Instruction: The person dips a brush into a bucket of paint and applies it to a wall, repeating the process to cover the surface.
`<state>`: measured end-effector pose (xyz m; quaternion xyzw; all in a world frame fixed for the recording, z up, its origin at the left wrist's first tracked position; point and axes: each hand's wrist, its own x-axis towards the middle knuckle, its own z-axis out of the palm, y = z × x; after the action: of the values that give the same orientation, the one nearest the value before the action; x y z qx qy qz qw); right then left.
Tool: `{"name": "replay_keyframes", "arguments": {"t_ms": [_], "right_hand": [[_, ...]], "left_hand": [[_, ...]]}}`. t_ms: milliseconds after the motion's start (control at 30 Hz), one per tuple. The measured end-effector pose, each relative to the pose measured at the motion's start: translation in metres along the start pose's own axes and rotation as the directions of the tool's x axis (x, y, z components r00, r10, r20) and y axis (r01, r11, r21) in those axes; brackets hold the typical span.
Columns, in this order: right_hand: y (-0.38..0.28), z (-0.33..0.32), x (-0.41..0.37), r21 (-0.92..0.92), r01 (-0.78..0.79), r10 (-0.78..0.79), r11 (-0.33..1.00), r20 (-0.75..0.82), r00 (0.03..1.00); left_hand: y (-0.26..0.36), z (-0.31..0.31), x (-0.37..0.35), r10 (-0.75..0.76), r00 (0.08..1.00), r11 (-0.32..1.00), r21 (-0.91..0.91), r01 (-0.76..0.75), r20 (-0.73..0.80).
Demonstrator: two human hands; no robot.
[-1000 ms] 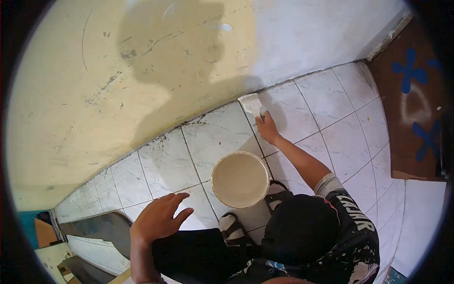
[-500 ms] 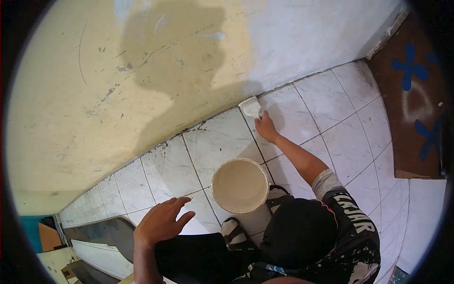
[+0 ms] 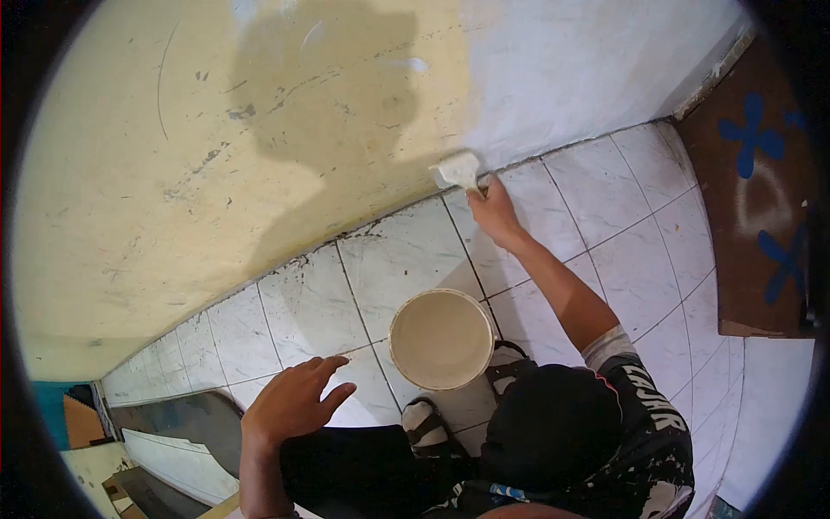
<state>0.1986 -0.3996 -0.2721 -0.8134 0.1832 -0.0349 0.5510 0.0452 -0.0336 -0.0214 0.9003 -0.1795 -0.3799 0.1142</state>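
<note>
A wide brush (image 3: 458, 169) with pale bristles is in my right hand (image 3: 497, 212), its head against the foot of the yellow wall (image 3: 363, 130) near where the white coating starts. The fingers of that hand are wrapped round the handle. My left hand (image 3: 294, 400) hovers over the floor at the lower left, fingers apart, holding nothing. Between my two arms a round whitish bucket (image 3: 441, 339) stands on the tiles in front of my sandalled feet; its inside looks pale.
White marbled tiles (image 3: 398, 251) run along the wall, with dark dirt at the joint. On the right stands a brown panel (image 3: 761, 233) with blue shapes. Dark and white boards (image 3: 186, 463) lie at the lower left, near a teal item (image 3: 49, 411).
My right hand has moved the brush up from the floor edge onto the lower wall. My left hand stays nearly where it was, and the view has shifted slightly.
</note>
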Motion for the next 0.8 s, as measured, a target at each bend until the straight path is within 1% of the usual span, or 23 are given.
{"name": "replay_keyframes", "arguments": {"t_ms": [33,67,133,200,267,333,367,433,500,533,600,733,800], "right_hand": [[-0.021,-0.01,-0.005,0.048,0.016,-0.017,0.999,0.016,1.0],[-0.039,-0.018,-0.01,0.045,0.018,-0.019,0.999,0.017,1.0],[-0.075,-0.034,-0.021,0.062,0.201,-0.198,0.978,-0.048,0.979],[-0.119,-0.054,-0.041,0.075,0.206,-0.204,0.976,-0.029,0.979],[-0.127,-0.059,-0.049,0.089,0.207,-0.207,0.974,-0.01,0.978],[-0.12,-0.056,-0.054,0.147,0.331,-0.324,0.932,-0.073,0.943],[-0.107,-0.051,-0.056,0.146,0.33,-0.323,0.933,-0.071,0.944],[-0.059,-0.03,-0.057,0.094,0.323,-0.31,0.942,-0.136,0.941],[-0.01,-0.01,-0.054,0.049,0.141,-0.135,0.989,-0.113,0.984],[0.008,-0.003,-0.049,0.048,0.141,-0.135,0.989,-0.112,0.985],[0.039,0.008,-0.041,-0.059,0.007,-0.012,0.998,-0.084,0.996],[0.07,0.02,-0.012,-0.09,0.0,-0.005,0.996,-0.057,0.998],[0.075,0.026,-0.004,-0.144,-0.021,0.013,0.989,-0.058,0.998]], "left_hand": [[-0.001,0.0,0.001,0.005,1.0,1.0,0.002,-0.005,0.0],[-0.001,-0.001,0.001,0.006,1.0,1.0,-0.001,-0.006,-0.002],[-0.001,-0.002,0.003,0.01,1.0,1.0,0.012,-0.01,0.002],[-0.001,-0.002,0.004,0.006,1.0,1.0,0.026,-0.006,0.008],[-0.002,-0.001,0.004,0.002,1.0,0.999,0.041,-0.003,0.016],[-0.004,-0.001,0.001,0.005,1.0,0.999,0.043,-0.005,0.0],[-0.004,-0.001,0.0,0.004,1.0,0.999,0.041,-0.004,0.002],[-0.002,-0.002,-0.003,-0.008,1.0,1.0,0.021,0.008,0.0],[-0.003,-0.002,-0.004,-0.015,1.0,1.0,0.024,0.015,0.002],[-0.004,-0.001,-0.005,-0.022,1.0,0.999,0.03,0.022,0.003],[-0.004,-0.001,-0.003,-0.017,1.0,1.0,0.026,0.017,0.003],[-0.005,0.0,-0.001,-0.019,1.0,1.0,0.023,0.019,0.001],[-0.002,-0.002,0.001,-0.029,1.0,0.999,0.025,0.028,0.003]]}}
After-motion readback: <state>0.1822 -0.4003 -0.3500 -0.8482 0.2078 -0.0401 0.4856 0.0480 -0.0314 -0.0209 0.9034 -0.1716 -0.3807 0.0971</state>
